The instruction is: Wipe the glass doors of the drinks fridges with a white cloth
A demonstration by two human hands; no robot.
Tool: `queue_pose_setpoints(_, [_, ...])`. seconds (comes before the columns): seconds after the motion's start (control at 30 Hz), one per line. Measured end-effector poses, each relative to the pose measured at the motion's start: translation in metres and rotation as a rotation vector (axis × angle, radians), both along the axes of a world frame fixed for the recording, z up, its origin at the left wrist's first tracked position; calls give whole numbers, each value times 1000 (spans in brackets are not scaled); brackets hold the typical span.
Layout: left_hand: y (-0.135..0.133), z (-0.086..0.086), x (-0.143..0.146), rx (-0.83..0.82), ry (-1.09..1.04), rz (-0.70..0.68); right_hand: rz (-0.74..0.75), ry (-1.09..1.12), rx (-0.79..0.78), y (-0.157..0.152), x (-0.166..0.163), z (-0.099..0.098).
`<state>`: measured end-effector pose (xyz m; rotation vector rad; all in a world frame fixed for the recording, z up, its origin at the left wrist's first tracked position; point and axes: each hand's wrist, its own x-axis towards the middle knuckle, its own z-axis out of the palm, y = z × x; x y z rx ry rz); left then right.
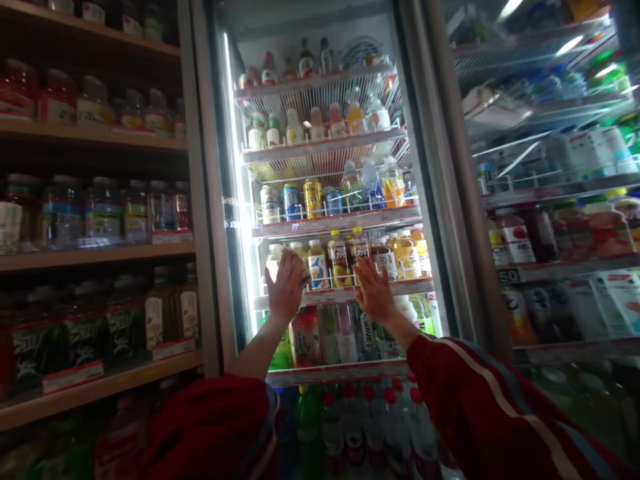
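Note:
Both my arms, in red sleeves with pale stripes, reach toward an upright drinks cooler. My left hand is raised before its bottle shelf, with the fingers up and close together. A pale brownish, crumpled-looking patch shows beside those fingers; it is too blurred to name. My right hand is open, its fingers spread in front of yellow-capped bottles. Between the hands stands a white-labelled bottle. Whether either hand touches the glass or a bottle, I cannot tell.
Wooden shelves with rows of bottles stand on the left. Metal door frames edge the cooler, and another stocked cooler section lies to the right. Cans fill the shelf above my hands; red-capped bottles stand below.

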<state>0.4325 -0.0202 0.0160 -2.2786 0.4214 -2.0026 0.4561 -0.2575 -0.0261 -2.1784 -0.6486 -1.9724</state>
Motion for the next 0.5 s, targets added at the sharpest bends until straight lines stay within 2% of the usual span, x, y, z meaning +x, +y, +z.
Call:
queue_pose_setpoints(0.13, [-20, -14, 1, 164, 32, -51, -7, -29, -10, 1, 2, -2])
queue_pose_setpoints(0.23, [-13, -19, 0, 254, 89, -67, -6, -25, -17, -1, 3, -3])
queue_pose_setpoints(0.3, [8, -18, -2, 177, 99, -38, -8, -14, -16, -1, 4, -3])
queue_pose_setpoints(0.4, [46, -14, -3, -89, 41, 16, -10, -15, -16, 0, 4, -3])
queue_pose_setpoints(0.5, [60, -11, -1, -298, -9, 27, -3, -3, -2, 2, 3, -3])
